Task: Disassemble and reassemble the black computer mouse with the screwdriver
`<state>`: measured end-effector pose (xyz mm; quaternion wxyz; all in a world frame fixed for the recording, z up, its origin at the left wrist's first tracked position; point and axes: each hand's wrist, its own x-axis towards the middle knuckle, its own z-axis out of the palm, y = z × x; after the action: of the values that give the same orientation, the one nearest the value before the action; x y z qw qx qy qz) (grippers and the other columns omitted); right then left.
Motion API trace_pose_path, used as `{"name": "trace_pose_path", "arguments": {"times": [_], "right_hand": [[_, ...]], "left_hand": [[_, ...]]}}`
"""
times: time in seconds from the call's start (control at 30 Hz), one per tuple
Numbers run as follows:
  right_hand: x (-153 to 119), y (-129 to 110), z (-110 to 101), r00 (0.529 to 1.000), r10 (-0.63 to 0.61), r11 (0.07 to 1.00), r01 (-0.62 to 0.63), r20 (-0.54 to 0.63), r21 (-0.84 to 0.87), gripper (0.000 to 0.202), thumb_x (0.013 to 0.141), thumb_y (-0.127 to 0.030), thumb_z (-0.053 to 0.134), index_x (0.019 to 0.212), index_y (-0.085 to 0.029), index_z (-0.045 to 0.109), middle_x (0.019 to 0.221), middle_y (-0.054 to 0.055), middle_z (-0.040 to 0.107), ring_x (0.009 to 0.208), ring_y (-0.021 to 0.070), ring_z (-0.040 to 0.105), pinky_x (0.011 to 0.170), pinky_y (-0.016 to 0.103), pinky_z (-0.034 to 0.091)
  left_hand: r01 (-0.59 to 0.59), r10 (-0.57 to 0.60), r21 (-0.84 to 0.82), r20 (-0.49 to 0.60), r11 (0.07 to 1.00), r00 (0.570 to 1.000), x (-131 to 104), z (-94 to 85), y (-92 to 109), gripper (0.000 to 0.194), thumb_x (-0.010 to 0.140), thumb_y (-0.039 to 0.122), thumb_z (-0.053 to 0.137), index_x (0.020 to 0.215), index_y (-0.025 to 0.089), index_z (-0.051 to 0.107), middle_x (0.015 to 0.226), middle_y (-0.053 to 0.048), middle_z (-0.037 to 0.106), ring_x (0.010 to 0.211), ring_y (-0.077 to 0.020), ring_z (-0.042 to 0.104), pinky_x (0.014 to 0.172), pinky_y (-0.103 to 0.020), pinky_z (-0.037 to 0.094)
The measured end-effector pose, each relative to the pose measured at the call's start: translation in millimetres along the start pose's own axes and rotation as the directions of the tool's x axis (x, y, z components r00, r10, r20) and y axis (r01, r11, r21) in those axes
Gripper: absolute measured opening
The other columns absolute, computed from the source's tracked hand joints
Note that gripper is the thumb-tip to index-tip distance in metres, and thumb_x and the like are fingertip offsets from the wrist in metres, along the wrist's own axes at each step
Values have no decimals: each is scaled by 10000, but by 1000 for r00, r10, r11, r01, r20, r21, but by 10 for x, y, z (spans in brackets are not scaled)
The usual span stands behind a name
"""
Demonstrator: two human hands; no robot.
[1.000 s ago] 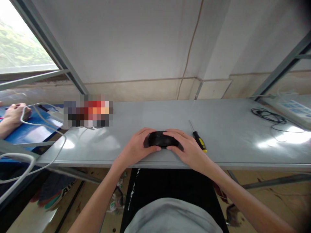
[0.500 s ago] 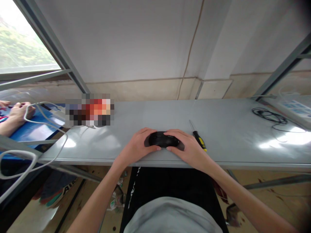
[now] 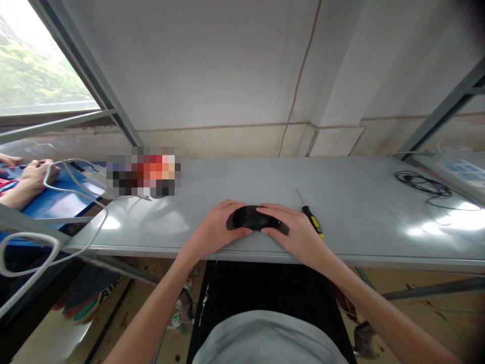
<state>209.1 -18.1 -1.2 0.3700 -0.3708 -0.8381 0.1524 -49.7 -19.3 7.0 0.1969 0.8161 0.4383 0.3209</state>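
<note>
A black computer mouse [image 3: 254, 218] lies sideways on the grey table, close to its front edge. My left hand [image 3: 222, 223] grips its left end, thumb on the near side and fingers on the far side. Around the right end, my right hand [image 3: 293, 225] holds it in the same way. Parts of both ends are covered by my hands. Just right of my right hand lies a screwdriver [image 3: 312, 221] with a black and yellow handle, its thin shaft pointing away from me.
On the grey table [image 3: 364, 202] a coiled black cable [image 3: 422, 184] lies at the right. A blurred-out patch [image 3: 146, 174] covers things at the left, near a white cable [image 3: 102, 222]. Another person's hand [image 3: 36, 179] is over a blue surface at far left. Metal frame posts flank the table.
The whole view has shifted slightly, so everything sits a little further right. Both hands keep their hold on the mouse, which stays in the same place on the table.
</note>
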Motion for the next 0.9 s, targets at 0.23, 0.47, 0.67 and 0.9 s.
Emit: {"name": "trace_pose_path", "arguments": {"times": [0.23, 0.47, 0.67, 0.9], "right_hand": [[5, 9, 13, 1000, 8, 1000, -8, 0, 18, 384, 977, -212, 701, 1353, -259, 763, 1392, 101, 765, 1275, 286, 745, 1154, 484, 571], [3, 1, 7, 1000, 11, 1000, -11, 3, -2, 391, 963, -226, 735, 1353, -235, 761, 1400, 124, 755, 1267, 293, 745, 1151, 489, 570], [6, 0, 18, 1000, -16, 1000, 16, -15, -2, 359, 976, -225, 717, 1329, -261, 773, 1281, 108, 774, 1145, 269, 771, 1056, 456, 623], [-11, 14, 55, 999, -40, 999, 40, -12, -36, 379, 1019, -226, 660, 1385, -261, 749, 1363, 122, 756, 1201, 282, 763, 1091, 479, 609]], "left_hand": [[19, -19, -7, 0, 1000, 1000, 1, 0, 6, 476, 889, 378, 875, 1312, 253, 695, 1221, -66, 735, 1112, -271, 713, 1044, -439, 567], [1, -1, 11, -10, 1000, 1000, 1, 6, -12, 520, 869, 367, 898, 1328, 240, 690, 1248, -76, 725, 1130, -275, 711, 1063, -442, 565], [-15, 16, 19, -17, 1000, 1000, -3, 4, -2, 535, 878, 316, 881, 1364, 256, 666, 1266, -73, 727, 1153, -277, 712, 1078, -455, 565], [-17, 17, 2, -22, 1000, 1000, 2, 5, 0, 503, 868, 305, 889, 1327, 253, 690, 1272, -72, 749, 1155, -277, 721, 1083, -451, 563]]}}
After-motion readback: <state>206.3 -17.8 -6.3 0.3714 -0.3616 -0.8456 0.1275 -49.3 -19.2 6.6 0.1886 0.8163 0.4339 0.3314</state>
